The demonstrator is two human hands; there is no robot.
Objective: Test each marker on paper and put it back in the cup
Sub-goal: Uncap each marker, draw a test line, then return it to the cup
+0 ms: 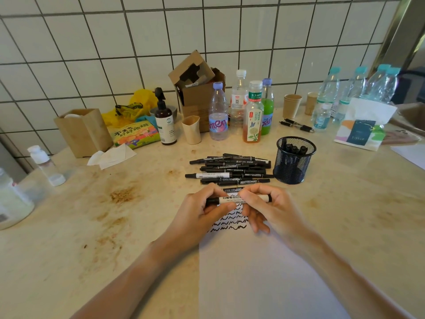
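Bare forearms, no sleeves, no jewellery.

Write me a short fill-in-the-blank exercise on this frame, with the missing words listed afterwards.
1. Both hands, left hand and right hand, hold one ____ marker above the paper.
2. The black mesh cup stands to the ____ of the marker pile.
3. The squiggles on the paper are ____ in colour.
4. Tested markers already stand in the ____.

Missing words: whiteboard; right; black; mesh cup
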